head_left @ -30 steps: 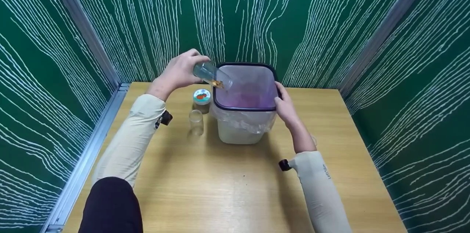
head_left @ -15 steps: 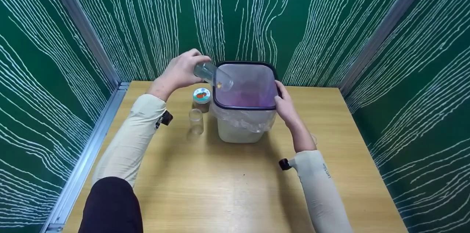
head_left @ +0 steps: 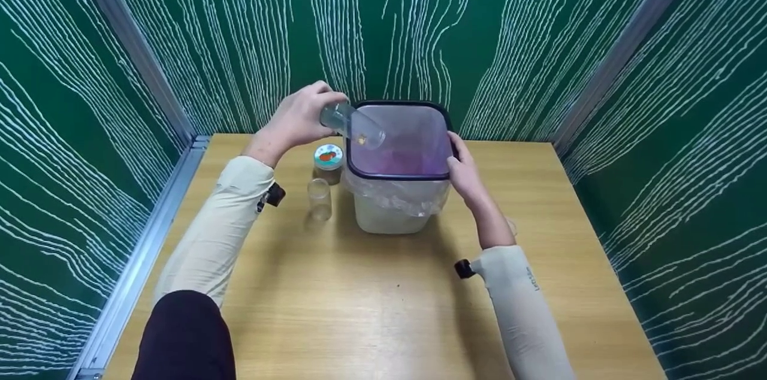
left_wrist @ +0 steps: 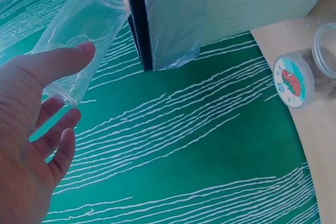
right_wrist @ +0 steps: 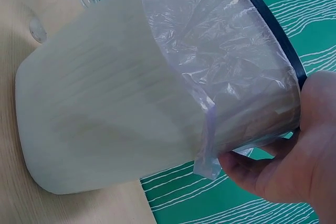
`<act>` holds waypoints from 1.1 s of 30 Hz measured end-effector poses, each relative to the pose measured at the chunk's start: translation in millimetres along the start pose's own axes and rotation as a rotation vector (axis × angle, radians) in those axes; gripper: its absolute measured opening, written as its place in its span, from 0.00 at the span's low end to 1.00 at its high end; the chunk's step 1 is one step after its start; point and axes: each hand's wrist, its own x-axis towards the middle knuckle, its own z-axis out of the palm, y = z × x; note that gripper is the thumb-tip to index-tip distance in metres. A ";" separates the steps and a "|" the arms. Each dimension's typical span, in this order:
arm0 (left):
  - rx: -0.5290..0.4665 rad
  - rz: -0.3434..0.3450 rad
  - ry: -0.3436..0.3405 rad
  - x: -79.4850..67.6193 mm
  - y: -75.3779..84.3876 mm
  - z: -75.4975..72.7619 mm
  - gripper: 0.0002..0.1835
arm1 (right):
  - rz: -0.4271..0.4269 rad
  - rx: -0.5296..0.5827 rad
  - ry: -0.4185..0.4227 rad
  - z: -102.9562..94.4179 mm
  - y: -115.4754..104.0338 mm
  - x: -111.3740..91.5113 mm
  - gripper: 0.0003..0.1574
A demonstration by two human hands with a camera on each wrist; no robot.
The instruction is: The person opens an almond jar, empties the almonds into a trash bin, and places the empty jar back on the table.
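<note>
My left hand point(head_left: 299, 116) grips a clear plastic jar point(left_wrist: 84, 27) by its base end. The jar tilts down over the left rim of a white trash bin point(head_left: 392, 218), its mouth inside. A small brownish-yellow bit point(head_left: 361, 139) sits near the jar's mouth. With the fingers against its outer side and the thumb at the black rim point(right_wrist: 273, 22), my right hand point(head_left: 469, 173) holds the bin's right edge. A thin clear bag point(right_wrist: 210, 51) lines the bin and hangs over its outside.
Left of the bin stands a jar with a tomato-printed lid point(head_left: 328, 156), dark contents below. In front of it is a clear uncapped jar point(head_left: 320, 200). Green walls with white lines close in the wooden table point(head_left: 383, 308) at back and sides.
Most of the brownish-yellow pieces have left the tilted jar, down to a small bit near its mouth. My left hand has shifted slightly right; the right hand stays on the bin.
</note>
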 end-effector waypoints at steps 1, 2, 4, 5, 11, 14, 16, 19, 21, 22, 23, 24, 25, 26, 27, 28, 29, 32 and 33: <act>0.003 0.004 0.006 0.1 0.3 0.3 0.30 | -0.001 0.001 0.000 0.0 0.1 -0.1 0.35; 0.009 0.010 0.013 0.3 0.9 0.4 0.29 | -0.003 0.001 0.000 0.1 0.3 0.0 0.35; 0.024 0.032 0.026 0.6 2.2 0.3 0.29 | -0.007 0.004 -0.001 0.2 0.4 0.3 0.35; 0.040 0.047 0.032 0.9 2.9 0.2 0.29 | -0.009 0.005 0.001 0.3 0.3 0.5 0.35; 0.113 0.119 0.034 1.6 4.7 2.2 0.28 | -0.029 0.021 0.009 0.9 -0.5 1.3 0.35; 0.123 0.118 0.041 0.9 3.6 4.2 0.28 | -0.023 0.021 0.000 1.6 -0.4 0.6 0.36; 0.124 0.117 0.051 0.7 2.8 5.9 0.28 | -0.020 0.018 -0.004 1.8 0.1 0.3 0.36; 0.122 0.119 0.060 0.9 2.1 8.4 0.28 | -0.023 0.018 -0.006 2.0 0.6 -0.2 0.36; 0.110 0.117 0.063 1.3 1.6 9.9 0.28 | -0.026 0.024 -0.004 1.6 1.9 -0.2 0.36; 0.104 0.113 0.063 1.3 1.2 10.6 0.28 | -0.024 0.026 -0.004 1.4 2.6 -0.3 0.36; 0.097 0.107 0.063 1.3 0.8 11.1 0.29 | -0.022 0.032 -0.003 1.0 4.9 0.3 0.36; 0.087 0.099 0.063 1.1 0.2 11.5 0.28 | -0.019 0.038 -0.003 0.5 7.9 1.2 0.36; 0.077 0.088 0.064 0.3 -0.9 11.5 0.28 | -0.018 0.047 -0.004 0.0 11.2 2.9 0.36; 0.067 0.078 0.067 -0.5 -2.1 11.4 0.28 | -0.015 0.055 -0.004 -0.4 15.1 4.7 0.35; 0.059 0.067 0.070 -1.7 -3.3 11.2 0.28 | -0.014 0.060 -0.002 -0.9 19.3 6.8 0.35; 0.047 0.056 0.072 -2.8 -4.9 11.1 0.29 | -0.014 0.067 0.001 -1.3 23.6 8.8 0.35; 0.038 0.046 0.078 -4.0 -6.4 10.9 0.29 | -0.014 0.070 0.006 -1.5 27.9 11.2 0.35; 0.025 0.025 0.098 -7.9 -11.5 10.6 0.29 | -0.019 0.055 0.019 -1.1 34.1 14.8 0.36; 0.021 0.016 0.105 -9.3 -13.2 10.7 0.30 | -0.020 0.048 0.024 -0.8 35.0 15.4 0.36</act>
